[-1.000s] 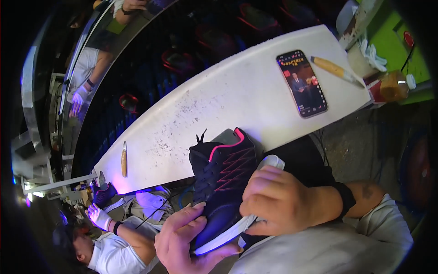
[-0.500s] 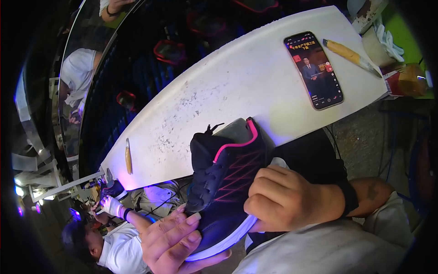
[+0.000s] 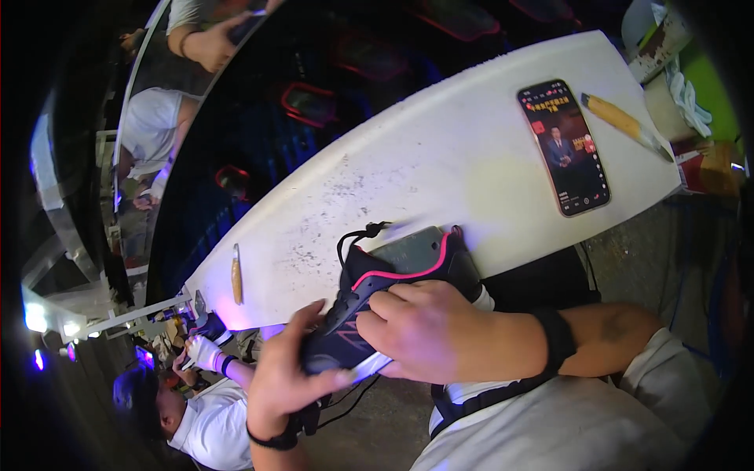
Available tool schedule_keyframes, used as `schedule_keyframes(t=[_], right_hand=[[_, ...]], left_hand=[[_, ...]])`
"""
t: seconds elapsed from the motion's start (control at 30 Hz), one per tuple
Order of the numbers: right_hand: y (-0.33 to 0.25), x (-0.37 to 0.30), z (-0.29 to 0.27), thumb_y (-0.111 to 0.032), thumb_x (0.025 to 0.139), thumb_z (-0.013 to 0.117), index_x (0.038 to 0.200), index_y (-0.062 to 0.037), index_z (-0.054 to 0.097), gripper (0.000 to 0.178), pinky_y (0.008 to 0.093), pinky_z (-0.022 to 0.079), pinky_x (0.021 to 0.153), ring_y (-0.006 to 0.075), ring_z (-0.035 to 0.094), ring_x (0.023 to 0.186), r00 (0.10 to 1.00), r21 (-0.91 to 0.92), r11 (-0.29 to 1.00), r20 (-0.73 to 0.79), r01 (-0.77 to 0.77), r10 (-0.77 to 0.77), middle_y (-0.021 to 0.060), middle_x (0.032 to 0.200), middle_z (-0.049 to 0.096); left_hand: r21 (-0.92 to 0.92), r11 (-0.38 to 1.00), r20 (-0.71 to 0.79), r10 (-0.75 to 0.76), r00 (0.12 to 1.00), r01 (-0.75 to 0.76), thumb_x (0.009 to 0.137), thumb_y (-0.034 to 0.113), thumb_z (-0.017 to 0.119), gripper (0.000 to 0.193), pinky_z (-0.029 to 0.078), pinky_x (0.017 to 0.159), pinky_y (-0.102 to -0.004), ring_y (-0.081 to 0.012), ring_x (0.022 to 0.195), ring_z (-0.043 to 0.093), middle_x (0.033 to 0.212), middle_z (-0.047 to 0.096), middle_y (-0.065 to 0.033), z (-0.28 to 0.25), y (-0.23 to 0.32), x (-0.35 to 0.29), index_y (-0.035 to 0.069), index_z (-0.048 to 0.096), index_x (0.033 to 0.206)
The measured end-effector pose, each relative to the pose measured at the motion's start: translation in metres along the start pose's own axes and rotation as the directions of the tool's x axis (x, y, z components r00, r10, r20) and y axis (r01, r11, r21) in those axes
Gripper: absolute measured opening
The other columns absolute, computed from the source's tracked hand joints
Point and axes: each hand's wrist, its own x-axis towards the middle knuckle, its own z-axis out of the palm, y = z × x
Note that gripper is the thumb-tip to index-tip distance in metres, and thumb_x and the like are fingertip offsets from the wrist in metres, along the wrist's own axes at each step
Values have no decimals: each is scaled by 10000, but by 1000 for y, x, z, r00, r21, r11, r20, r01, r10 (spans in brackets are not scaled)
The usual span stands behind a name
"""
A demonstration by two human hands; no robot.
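"Where do you have it?"

"The dark shoe (image 3: 339, 336) is in front of me, at the near edge of the white worktop (image 3: 463, 173), its heel end overlapping that edge in my view and its toe end down by my left hand (image 3: 287, 373). I can't tell whether it touches the board."

"And your grip?"

"My left hand grasps the front part, fingers on the lacing side, thumb along the pale sole edge (image 3: 371, 366). My right hand (image 3: 428, 330) is curled against the shoe's near side, below the pink collar trim (image 3: 408, 274). Its fingertips are hidden, so I can't tell whether they pinch anything or just press."

"Does it feel like something that will sag?"

"I'd judge not. A grey solid insert (image 3: 410, 250) fills the mouth, so I expect a firm body, a bit heavier than an empty shoe. The upper itself looks like thin, soft fabric; the sole edge looks rubbery, with decent purchase. Nothing fragile, I'd say, though the fabric could scuff."

"Best hold, then?"

"Toe cupped in the left, fingers spread so they don't dent the fabric, and the right low by the sole. I'd avoid lifting by the laces (image 3: 363, 233): they're loose at the top and would swing."
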Motion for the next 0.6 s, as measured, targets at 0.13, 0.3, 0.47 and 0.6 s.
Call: schedule_keyframes(t=[0.13, 0.3, 0.47, 0.6], right_hand=[[11, -7, -23, -355, 712, 840, 933, -20, 622, 457, 413, 542, 731, 331, 651, 771, 978, 152, 985, -204, 86, -54, 130, 850, 608], [24, -43, -88, -519, 964, 602, 1359, 38, 529, 687, 493, 531, 852, 427, 686, 956, 890, -77, 887, -28, -455, 454, 289, 1023, 681], [-19, -5, -177, -352, 836, 773, 1229, 15, 641, 554, 349, 513, 873, 277, 664, 970, 914, -38, 997, -404, -60, 39, 176, 1042, 667], [-8, 33, -175, -429, 873, 763, 1216, 14, 641, 573, 334, 501, 929, 201, 636, 1037, 876, 260, 916, -453, 305, -163, 117, 1090, 665]], left_hand=[[-444, 892, 81, -55, 995, 86, 738, 541, 826, 849, 507, 864, -318, -189, 963, 640, 1071, 693, -140, 20, -65, 11, -84, 588, 1262], [-651, 743, -59, 153, 986, -155, 728, 608, 825, 905, 469, 935, -322, -186, 1042, 621, 1107, 684, -117, 72, -75, 31, -94, 599, 1252], [-730, 444, -426, 300, 854, -520, 585, 556, 953, 1312, 463, 1033, -390, -256, 1202, 588, 1335, 569, -165, 81, 13, 49, -12, 258, 1543], [-351, 517, -718, 387, 579, -781, 510, 458, 1000, 1363, 492, 1039, -411, -278, 1262, 560, 1466, 445, -176, 24, 87, 60, 73, 235, 1571]])
